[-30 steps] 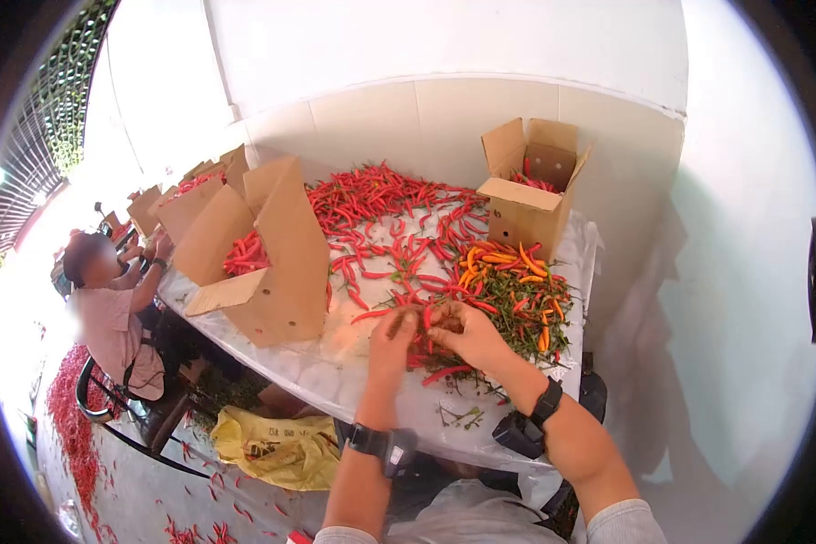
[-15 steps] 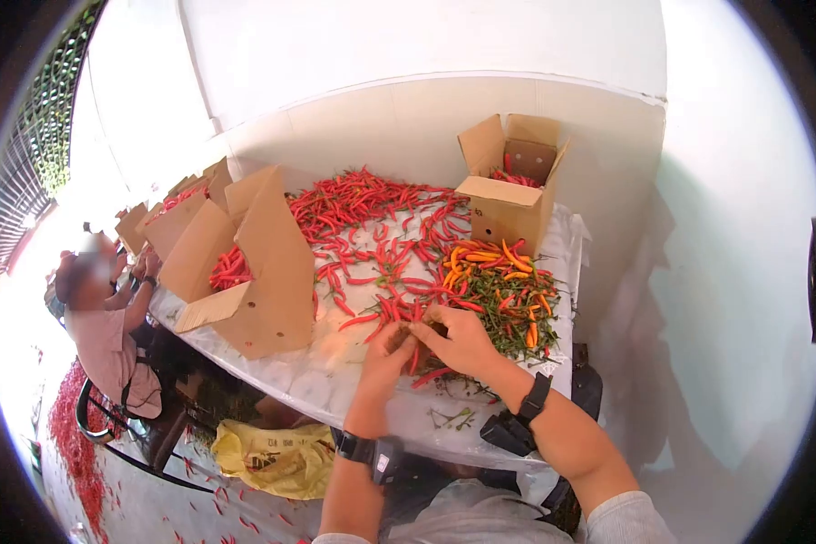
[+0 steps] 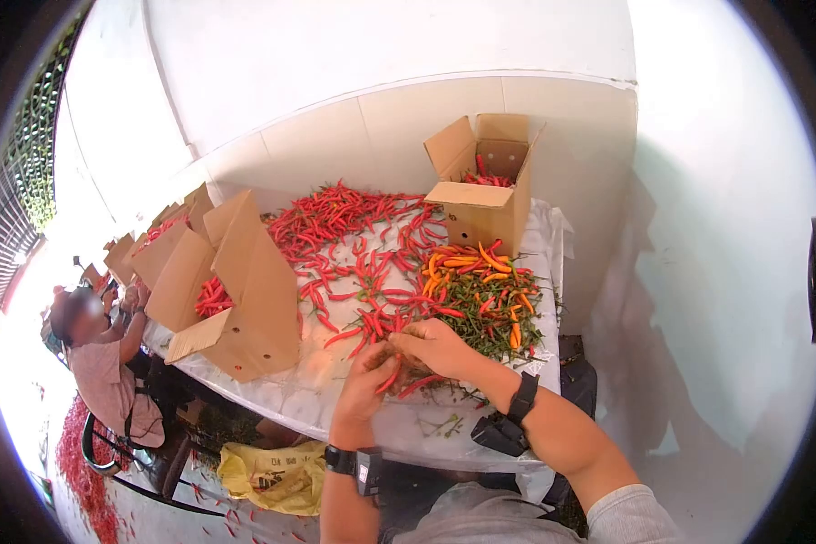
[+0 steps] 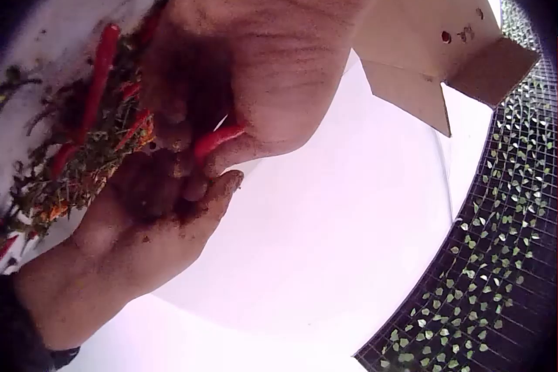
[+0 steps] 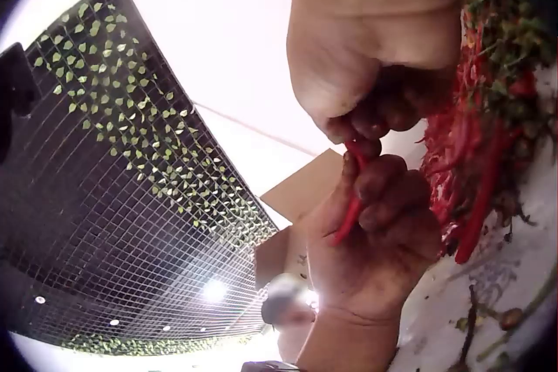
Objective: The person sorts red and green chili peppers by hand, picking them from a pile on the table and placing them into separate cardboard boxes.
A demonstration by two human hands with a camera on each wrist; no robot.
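Observation:
A red chili pepper (image 5: pixel 349 219) lies in my left hand (image 3: pixel 364 379), its fingers curled round it and the thumb alongside. My right hand (image 3: pixel 437 350) meets the left at the fingertips and pinches the upper end of the same chili. In the left wrist view, part of the red chili (image 4: pixel 218 138) shows between the two hands; the rest is hidden by fingers. Dark smudges cover the fingertips. Just beyond the hands, loose red chilies (image 3: pixel 372 317) are spread on the table (image 3: pixel 322 390). Right of them lies a heap of green stems with orange chilies (image 3: pixel 476 313).
A cardboard box (image 3: pixel 254 322) of red chilies stands at left, another box (image 3: pixel 485 222) at the back right. A large red chili pile (image 3: pixel 335 213) lies against the wall. Another person (image 3: pixel 109 372) sits at left. A yellow sack (image 3: pixel 276 476) lies below the table edge.
The head view has swung to the right, so the table and boxes shift left in it. The hands stay together, and the chili now shows more plainly below the left fingers.

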